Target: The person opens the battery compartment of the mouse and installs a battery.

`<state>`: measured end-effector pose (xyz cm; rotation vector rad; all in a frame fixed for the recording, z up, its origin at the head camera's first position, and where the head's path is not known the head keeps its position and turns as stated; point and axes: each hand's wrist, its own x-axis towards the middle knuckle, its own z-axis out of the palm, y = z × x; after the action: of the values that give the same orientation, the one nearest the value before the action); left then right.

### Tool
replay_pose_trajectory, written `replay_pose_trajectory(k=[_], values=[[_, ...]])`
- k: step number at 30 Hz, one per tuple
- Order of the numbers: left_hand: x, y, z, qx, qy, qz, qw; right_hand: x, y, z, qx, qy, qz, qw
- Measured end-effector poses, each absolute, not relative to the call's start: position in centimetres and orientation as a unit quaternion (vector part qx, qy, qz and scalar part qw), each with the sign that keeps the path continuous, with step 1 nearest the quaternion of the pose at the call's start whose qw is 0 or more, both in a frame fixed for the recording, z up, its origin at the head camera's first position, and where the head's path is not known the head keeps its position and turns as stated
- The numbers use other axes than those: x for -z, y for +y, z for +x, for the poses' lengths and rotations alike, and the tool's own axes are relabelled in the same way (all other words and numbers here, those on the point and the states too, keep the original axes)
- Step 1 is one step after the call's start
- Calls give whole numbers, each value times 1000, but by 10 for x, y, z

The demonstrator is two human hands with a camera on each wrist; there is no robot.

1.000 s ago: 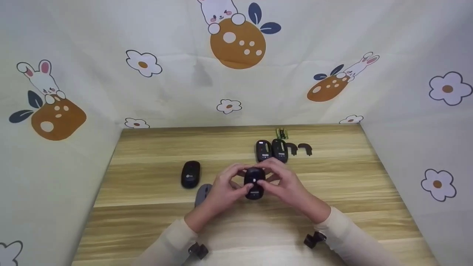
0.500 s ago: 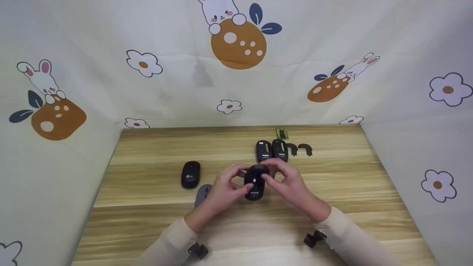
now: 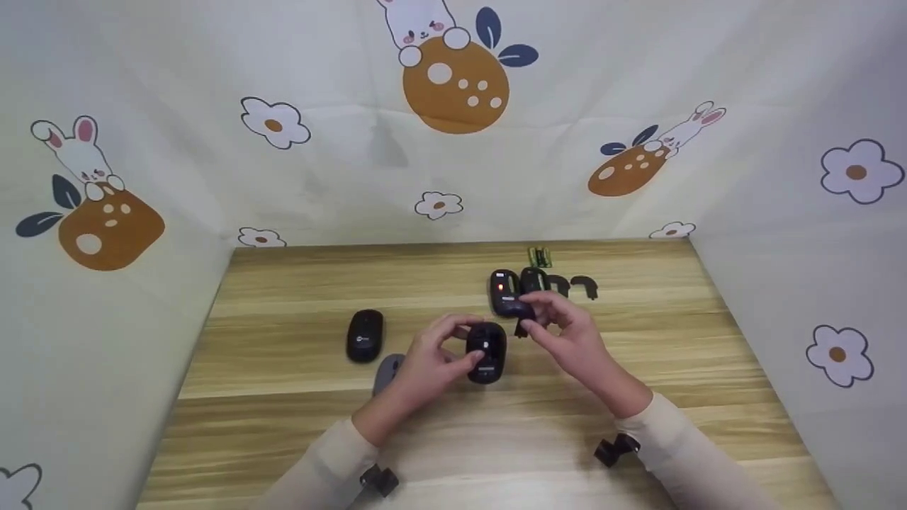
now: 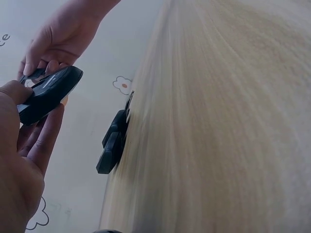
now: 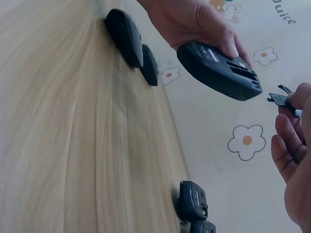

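My left hand (image 3: 439, 354) holds a black computer mouse (image 3: 490, 354) above the table, its underside facing up. In the right wrist view that mouse (image 5: 221, 70) has its battery compartment uncovered, and the thumb lies on its underside. Just to the right, my right hand (image 3: 577, 340) pinches a thin curved black battery cover (image 5: 280, 100) between thumb and fingers, apart from the mouse. Behind the hands lie two more upturned black mice, one (image 3: 504, 290) with a red light showing, the other (image 3: 534, 278) partly hidden by the right hand.
Two loose battery covers (image 3: 560, 285) lie at the back right, near some green batteries (image 3: 540, 256). On the left sit a black mouse (image 3: 365, 336) and a grey mouse (image 3: 387, 372), partly covered by the left arm. Printed cloth (image 3: 340, 177) walls surround the wooden table (image 3: 283, 439).
My right hand has pulled the battery cover off the held mouse and moved right with it. The left hand stays in place with the mouse. A red light now shows on one upturned mouse.
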<state>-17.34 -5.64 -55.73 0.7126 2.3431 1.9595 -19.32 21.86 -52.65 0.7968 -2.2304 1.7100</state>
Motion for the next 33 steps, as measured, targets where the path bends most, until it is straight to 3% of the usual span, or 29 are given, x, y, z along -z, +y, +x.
replay_pose_trajectory(k=[33], values=[[557,-57,-175,-621,748,234,-4,530,294,-223,-564,-809,148,77]])
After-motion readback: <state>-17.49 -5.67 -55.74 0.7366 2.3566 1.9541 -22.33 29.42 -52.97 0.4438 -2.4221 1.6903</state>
